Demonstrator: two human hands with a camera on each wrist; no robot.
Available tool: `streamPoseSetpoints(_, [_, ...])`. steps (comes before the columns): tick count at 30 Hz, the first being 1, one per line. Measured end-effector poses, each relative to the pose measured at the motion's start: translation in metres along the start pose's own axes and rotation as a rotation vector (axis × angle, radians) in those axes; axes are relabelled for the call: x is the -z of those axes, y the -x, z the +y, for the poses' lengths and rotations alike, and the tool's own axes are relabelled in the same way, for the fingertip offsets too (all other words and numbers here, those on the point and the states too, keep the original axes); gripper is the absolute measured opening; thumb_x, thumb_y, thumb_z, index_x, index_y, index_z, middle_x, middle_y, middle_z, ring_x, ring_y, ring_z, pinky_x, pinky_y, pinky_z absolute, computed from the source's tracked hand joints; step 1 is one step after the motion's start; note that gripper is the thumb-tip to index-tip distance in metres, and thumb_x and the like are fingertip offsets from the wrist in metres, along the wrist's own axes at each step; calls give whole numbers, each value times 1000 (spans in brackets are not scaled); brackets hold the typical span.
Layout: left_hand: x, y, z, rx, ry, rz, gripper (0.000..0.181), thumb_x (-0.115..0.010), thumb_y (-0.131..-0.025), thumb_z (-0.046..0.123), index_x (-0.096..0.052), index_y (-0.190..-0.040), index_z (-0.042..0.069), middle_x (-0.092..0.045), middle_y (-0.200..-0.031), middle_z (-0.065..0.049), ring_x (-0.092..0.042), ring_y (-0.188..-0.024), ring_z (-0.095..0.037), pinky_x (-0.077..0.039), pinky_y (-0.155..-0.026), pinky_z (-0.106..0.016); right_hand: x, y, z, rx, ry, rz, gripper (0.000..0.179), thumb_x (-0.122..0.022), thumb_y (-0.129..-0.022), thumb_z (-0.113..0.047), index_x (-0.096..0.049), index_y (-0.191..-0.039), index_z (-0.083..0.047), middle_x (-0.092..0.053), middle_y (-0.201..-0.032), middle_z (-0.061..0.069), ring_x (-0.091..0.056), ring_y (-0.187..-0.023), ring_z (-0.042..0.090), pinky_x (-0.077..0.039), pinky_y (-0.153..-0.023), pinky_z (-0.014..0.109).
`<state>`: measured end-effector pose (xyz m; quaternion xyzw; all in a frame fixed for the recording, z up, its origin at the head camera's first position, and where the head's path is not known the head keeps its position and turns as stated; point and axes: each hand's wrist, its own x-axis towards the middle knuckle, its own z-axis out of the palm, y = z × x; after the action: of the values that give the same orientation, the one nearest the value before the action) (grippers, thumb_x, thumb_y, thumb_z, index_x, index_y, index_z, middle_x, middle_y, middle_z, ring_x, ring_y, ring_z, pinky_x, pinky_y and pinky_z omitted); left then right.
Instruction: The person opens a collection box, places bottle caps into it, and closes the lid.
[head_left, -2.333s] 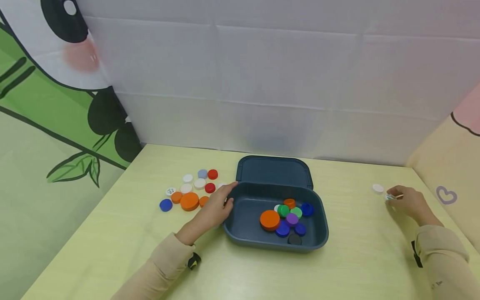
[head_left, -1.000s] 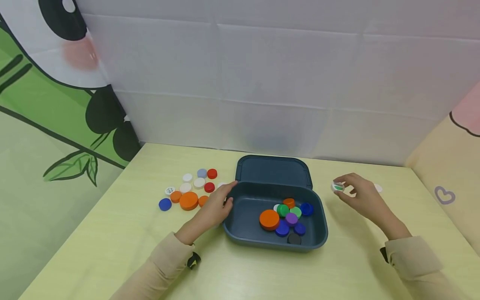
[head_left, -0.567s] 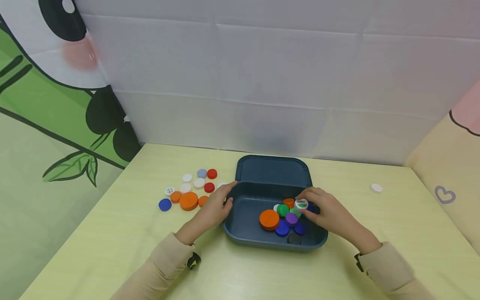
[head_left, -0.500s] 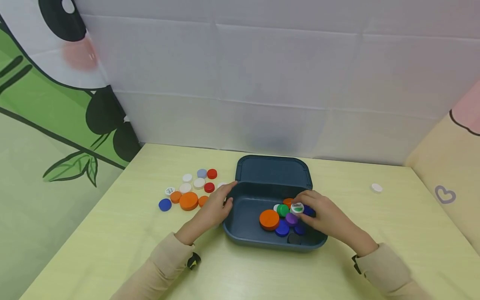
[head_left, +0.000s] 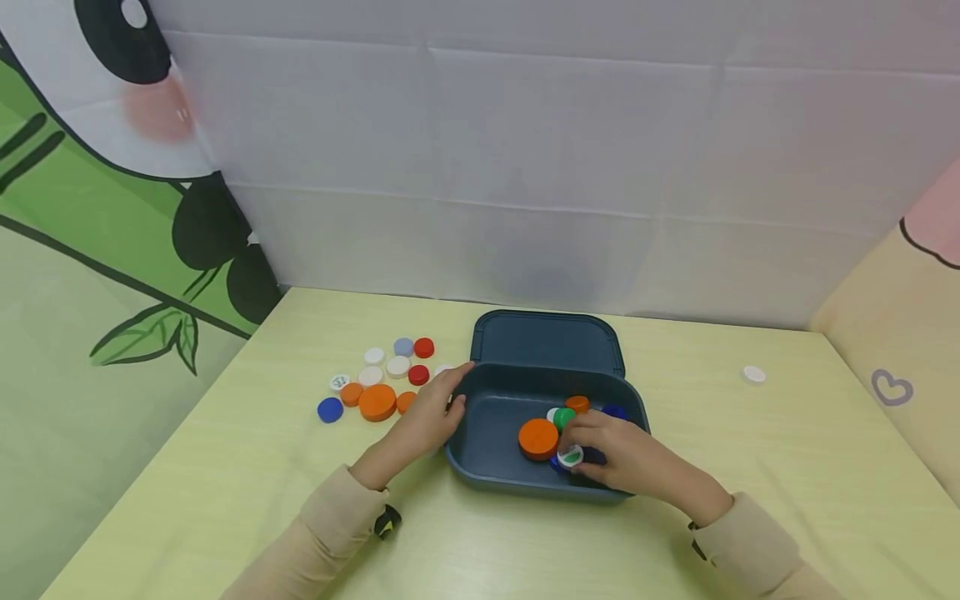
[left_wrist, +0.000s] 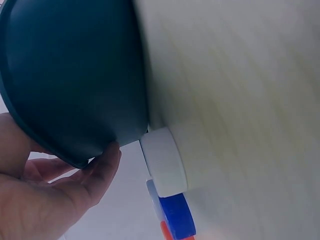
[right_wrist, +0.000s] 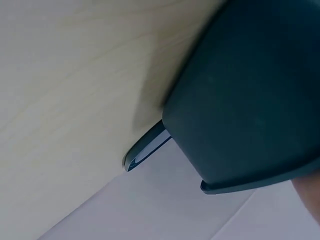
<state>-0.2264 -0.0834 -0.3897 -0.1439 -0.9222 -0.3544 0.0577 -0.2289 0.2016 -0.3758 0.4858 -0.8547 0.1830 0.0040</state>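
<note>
My left hand (head_left: 426, 419) holds the left rim of a dark blue plastic box (head_left: 487, 425). In the left wrist view its fingers and thumb pinch the rim from both sides. Inside the box, my right hand (head_left: 626, 457) pinches a white bottle cap (head_left: 570, 457) with a green mark, low over blue caps. Around it lie a large orange cap (head_left: 538, 439), a green cap (head_left: 564, 418), a small orange cap (head_left: 577, 404) and a blue cap (head_left: 615, 412). My right fingers hide other caps. The right wrist view shows the box's outer wall (right_wrist: 240, 110).
Behind the box lies its lid (head_left: 547, 342). Left of the box several loose caps are spread, among them a large orange cap (head_left: 377, 402), a blue cap (head_left: 330, 409) and a red cap (head_left: 424, 347). A single white cap (head_left: 753, 375) lies far right on the table (head_left: 720, 350).
My right hand picked up the green-marked white cap at the far right and carried it left into the box, then nearer the box's front. My left hand has stayed at the rim.
</note>
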Motion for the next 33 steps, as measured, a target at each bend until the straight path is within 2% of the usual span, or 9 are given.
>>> streamPoseSetpoints(4, [1, 1, 1, 3, 0, -4, 48, -50, -88, 0, -40, -135, -1, -50, -131, -17, -51, -116, -28, -45, -96, -42, -1, 0, -1, 8, 9, -13, 21, -74, -75, -15, -64, -93, -16, -60, -95, -7, -55, -90, 8, -51, -78, 24])
streamPoseSetpoints(10, [3, 5, 0, -2, -1, -8, 48, -50, -88, 0, -40, -135, -1, -50, -130, -17, -52, -115, -28, -45, -96, -42, -5, -1, -6, 2, 41, -23, 21, -74, -74, -16, -65, -92, -16, -61, -92, -9, -54, -93, 9, -49, -89, 35])
streamPoseSetpoints(13, [4, 7, 0, -4, 4, -14, 48, -50, -88, 0, -40, -135, 0, -50, -131, -17, -52, -115, -28, -45, -96, -42, -7, 0, -9, 6, 54, -13, 21, -75, -73, -16, -65, -92, -16, -62, -90, -10, -52, -91, 9, -49, -88, 35])
streamPoseSetpoints(17, [5, 10, -2, -10, 2, -19, 48, -50, -88, 0, -40, -135, -1, -50, -131, -17, -52, -114, -28, -46, -95, -42, -9, 1, -13, 13, 65, -3, 21, -75, -73, -16, -65, -92, -15, -63, -89, -9, -50, -90, 9, -50, -82, 30])
streamPoseSetpoints(21, [6, 11, -1, -4, 6, -25, 48, -50, -89, 0, -39, -136, 0, -50, -131, -17, -51, -115, -28, -45, -96, -42, -8, 1, -14, 7, 55, -10, 23, -75, -73, -15, -65, -94, -14, -63, -91, -8, -52, -91, 9, -51, -83, 30])
streamPoseSetpoints(26, [6, 11, -1, -5, 5, -24, 48, -50, -89, 0, -39, -136, 0, -49, -131, -17, -51, -116, -28, -45, -96, -42, -3, 2, -15, -29, 20, -5, 25, -75, -73, -14, -65, -96, -14, -62, -99, -5, -54, -96, 11, -51, -86, 33])
streamPoseSetpoints(33, [6, 11, -1, 1, 6, -25, 48, -50, -89, 1, -39, -136, 1, -49, -132, -16, -51, -117, -28, -45, -96, -42, 10, 3, -9, -34, -15, 61, 25, -73, -75, -13, -64, -98, -11, -63, -99, -2, -55, -91, 13, -52, -80, 30])
